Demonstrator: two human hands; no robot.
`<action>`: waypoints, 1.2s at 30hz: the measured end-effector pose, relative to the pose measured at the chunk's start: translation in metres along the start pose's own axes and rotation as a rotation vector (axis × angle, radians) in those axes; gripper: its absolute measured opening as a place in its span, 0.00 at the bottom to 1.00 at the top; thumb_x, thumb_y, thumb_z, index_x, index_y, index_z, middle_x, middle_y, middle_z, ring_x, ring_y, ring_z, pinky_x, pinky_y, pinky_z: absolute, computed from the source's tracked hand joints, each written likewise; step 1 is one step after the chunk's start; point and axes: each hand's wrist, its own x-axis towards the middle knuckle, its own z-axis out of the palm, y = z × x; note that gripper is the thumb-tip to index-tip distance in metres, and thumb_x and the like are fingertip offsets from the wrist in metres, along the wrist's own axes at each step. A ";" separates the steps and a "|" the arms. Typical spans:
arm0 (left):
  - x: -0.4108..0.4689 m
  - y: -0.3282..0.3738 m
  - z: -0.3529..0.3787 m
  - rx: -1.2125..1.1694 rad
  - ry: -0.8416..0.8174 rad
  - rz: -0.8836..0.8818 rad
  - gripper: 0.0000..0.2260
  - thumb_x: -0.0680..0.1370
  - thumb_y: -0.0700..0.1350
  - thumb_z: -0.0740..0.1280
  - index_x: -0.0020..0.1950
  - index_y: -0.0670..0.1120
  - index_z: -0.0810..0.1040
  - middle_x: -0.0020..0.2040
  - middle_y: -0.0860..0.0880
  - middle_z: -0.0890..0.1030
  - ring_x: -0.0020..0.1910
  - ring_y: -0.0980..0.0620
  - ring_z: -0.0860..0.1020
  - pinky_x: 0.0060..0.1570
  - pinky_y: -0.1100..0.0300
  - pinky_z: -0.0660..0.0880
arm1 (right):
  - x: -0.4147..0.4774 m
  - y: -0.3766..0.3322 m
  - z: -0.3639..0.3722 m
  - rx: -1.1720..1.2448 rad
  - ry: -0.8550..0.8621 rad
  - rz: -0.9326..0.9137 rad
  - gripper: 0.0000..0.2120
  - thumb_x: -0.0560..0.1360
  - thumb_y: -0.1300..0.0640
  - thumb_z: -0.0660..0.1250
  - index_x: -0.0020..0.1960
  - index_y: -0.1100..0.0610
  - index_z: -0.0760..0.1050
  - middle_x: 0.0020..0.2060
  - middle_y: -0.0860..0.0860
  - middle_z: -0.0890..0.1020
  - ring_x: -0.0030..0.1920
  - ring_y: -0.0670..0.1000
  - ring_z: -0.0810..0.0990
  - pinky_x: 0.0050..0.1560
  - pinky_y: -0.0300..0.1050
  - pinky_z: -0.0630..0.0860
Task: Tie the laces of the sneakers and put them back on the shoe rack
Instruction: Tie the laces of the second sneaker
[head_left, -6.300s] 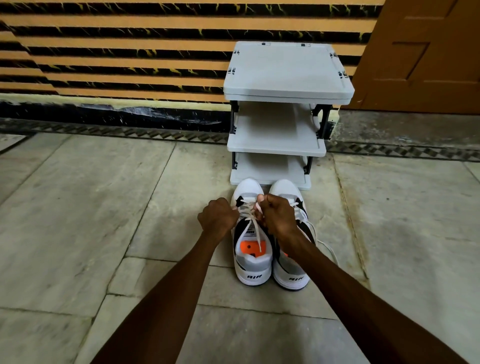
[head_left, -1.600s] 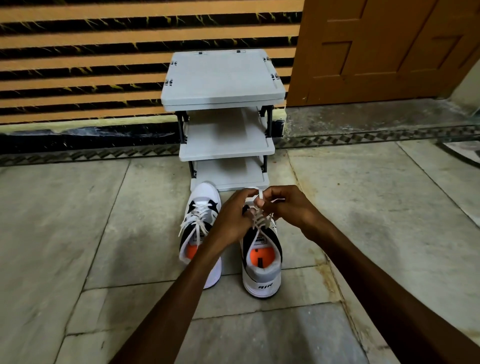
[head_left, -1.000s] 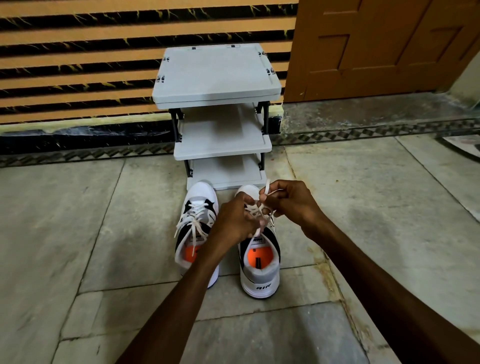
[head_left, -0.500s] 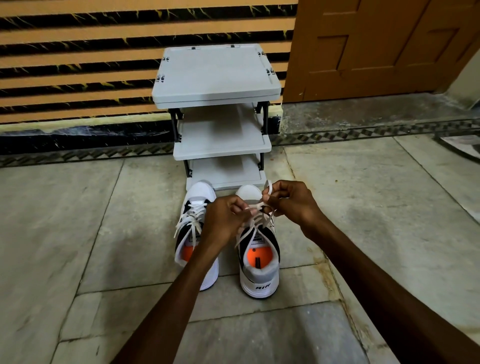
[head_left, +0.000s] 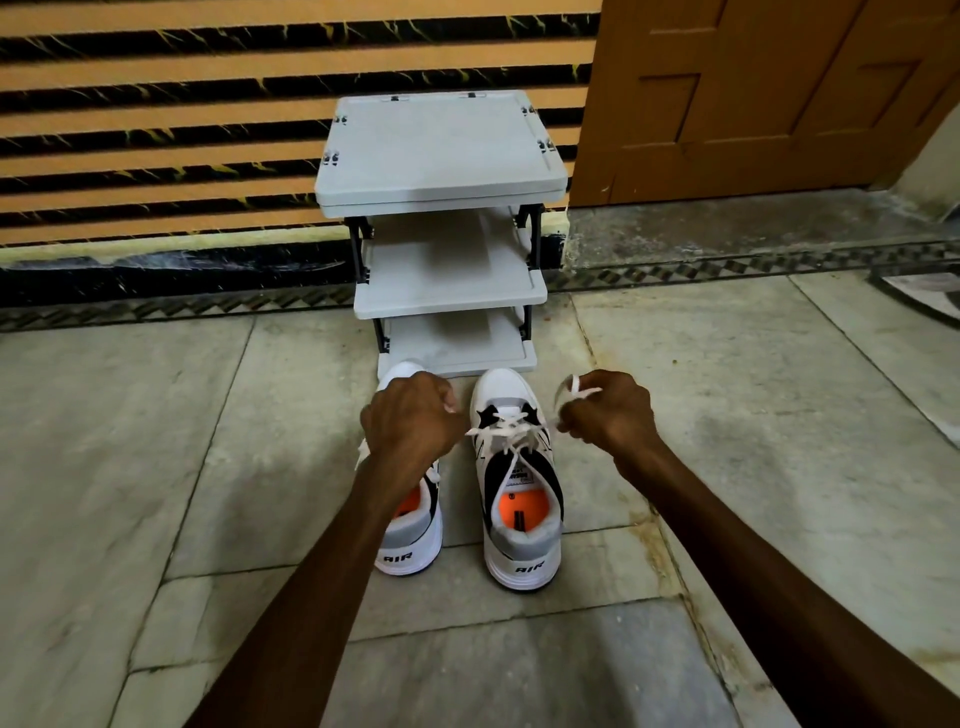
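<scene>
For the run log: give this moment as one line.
phase: tightening bow | left hand, right hand: pulling laces | right sneaker

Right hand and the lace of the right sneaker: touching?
Touching. The head view shows the right hand closed on a lace loop, pulled taut from the right sneaker.

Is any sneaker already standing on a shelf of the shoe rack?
No, both sneakers stand on the floor before the shoe rack.

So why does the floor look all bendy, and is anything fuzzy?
Head view: the wide-angle lens bows the floor tile seams and tapers the shoe rack; light is dim and soft, with a faint shadow beside the left hand; the lace in the right hand looks slightly blurred; the right sneaker is sharp.
</scene>
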 end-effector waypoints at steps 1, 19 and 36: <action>0.000 -0.004 -0.002 0.170 -0.026 0.030 0.07 0.69 0.48 0.72 0.45 0.48 0.82 0.47 0.48 0.81 0.49 0.47 0.78 0.48 0.60 0.70 | 0.000 0.005 -0.004 -0.104 0.019 -0.021 0.17 0.63 0.62 0.72 0.52 0.57 0.80 0.39 0.57 0.86 0.40 0.56 0.86 0.48 0.50 0.82; -0.014 0.000 0.061 -0.039 -0.265 0.231 0.06 0.77 0.46 0.66 0.49 0.44 0.78 0.51 0.43 0.80 0.52 0.43 0.78 0.49 0.54 0.72 | -0.014 0.008 0.019 -0.676 -0.321 -0.354 0.13 0.69 0.54 0.74 0.53 0.54 0.82 0.51 0.57 0.84 0.49 0.58 0.84 0.46 0.47 0.80; -0.014 -0.004 0.059 0.119 -0.093 0.175 0.07 0.72 0.42 0.69 0.46 0.39 0.82 0.46 0.40 0.84 0.48 0.42 0.82 0.47 0.54 0.77 | -0.029 0.008 0.028 -1.005 -0.223 -0.555 0.14 0.76 0.61 0.65 0.61 0.61 0.73 0.57 0.61 0.78 0.56 0.61 0.79 0.51 0.49 0.75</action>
